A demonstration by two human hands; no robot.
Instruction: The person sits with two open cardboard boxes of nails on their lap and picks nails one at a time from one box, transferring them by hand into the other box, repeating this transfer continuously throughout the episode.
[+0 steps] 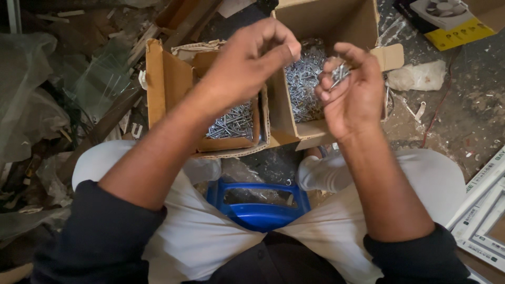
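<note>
The right hand (351, 94) cups a small bunch of silver metal screws (340, 72) in curled fingers. The left hand (247, 63), fingertips pinched, hovers just beside it, above two open brown cardboard boxes (158, 89) of screws.

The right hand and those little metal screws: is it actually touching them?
Touching. The head view shows the right hand curled around a small bunch of screws, which poke out between its bent fingers above the open box.
</note>
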